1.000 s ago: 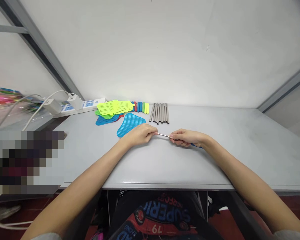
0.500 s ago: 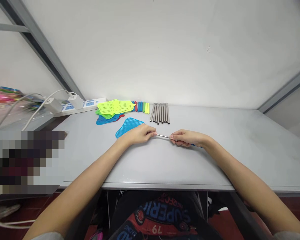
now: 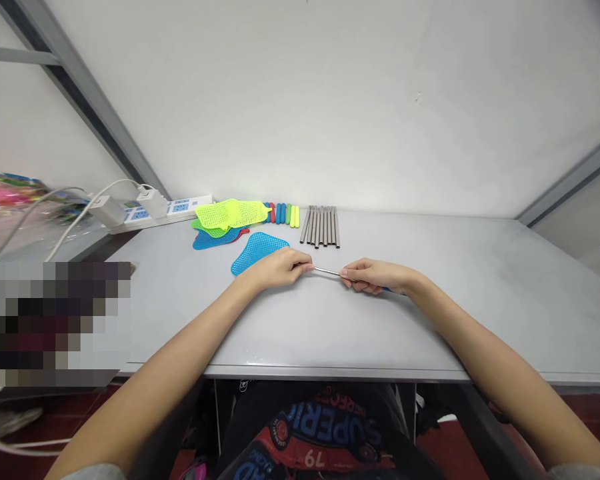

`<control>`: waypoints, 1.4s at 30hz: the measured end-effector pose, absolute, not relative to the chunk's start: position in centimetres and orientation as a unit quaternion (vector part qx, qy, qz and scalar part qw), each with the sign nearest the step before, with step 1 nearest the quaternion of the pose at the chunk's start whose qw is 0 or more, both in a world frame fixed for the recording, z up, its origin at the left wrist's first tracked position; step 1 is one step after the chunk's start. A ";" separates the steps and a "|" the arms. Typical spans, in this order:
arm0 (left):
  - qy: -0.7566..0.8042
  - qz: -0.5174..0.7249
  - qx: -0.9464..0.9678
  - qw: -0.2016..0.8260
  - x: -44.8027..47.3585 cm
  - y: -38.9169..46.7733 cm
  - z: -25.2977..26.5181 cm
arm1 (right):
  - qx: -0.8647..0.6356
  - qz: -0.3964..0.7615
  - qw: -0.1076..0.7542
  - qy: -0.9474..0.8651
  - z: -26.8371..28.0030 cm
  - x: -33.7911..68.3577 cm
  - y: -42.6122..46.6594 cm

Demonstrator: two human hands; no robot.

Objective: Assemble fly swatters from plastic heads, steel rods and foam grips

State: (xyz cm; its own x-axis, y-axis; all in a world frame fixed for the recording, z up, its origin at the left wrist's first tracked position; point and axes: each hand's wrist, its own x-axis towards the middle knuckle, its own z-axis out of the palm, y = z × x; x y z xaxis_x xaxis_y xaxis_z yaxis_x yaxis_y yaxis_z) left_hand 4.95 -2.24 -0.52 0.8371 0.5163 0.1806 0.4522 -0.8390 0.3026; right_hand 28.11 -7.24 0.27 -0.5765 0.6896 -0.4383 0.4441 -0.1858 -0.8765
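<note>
A thin metal rod [image 3: 326, 271] runs between my hands just above the table. My left hand [image 3: 285, 265] is closed in a pinch around its left end. A blue mesh fly swatter head [image 3: 257, 253] lies under and behind that hand; the joint between head and rod is hidden by the fingers. My right hand [image 3: 370, 274] is wrapped around the rod's other end, and a bit of blue handle [image 3: 394, 291] sticks out below the palm.
Yellow-green fly swatter heads [image 3: 233, 215] lie over blue ones [image 3: 215, 240] at the back left. Coloured handles [image 3: 284, 213] and metal rods [image 3: 321, 227] stand in rows by the wall. A white power strip [image 3: 180, 208] with plugs and cables is at the left.
</note>
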 end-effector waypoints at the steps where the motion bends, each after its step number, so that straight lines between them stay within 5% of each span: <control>1: 0.252 0.129 0.952 0.118 4.9 -2.2 -0.5 | -0.449 0.627 0.099 -0.629 0.3 28.1 -7.2; 28: 0.256 0.127 0.953 0.101 4.9 -2.0 -0.4 | -0.455 0.604 0.103 -0.647 0.2 28.8 -7.0; 42: 0.259 0.108 0.959 -0.037 7.7 -6.4 -1.3 | -0.429 0.679 0.141 -0.579 -0.4 26.6 -8.6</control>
State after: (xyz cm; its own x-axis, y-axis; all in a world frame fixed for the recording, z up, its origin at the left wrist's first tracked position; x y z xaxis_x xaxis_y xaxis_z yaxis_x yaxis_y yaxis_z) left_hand 7.74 -6.41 -1.28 0.8420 0.4894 0.2269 0.5053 -0.8629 -0.0141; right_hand 26.63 -8.58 -0.37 -0.5921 0.6885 -0.4188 0.3052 -0.2894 -0.9072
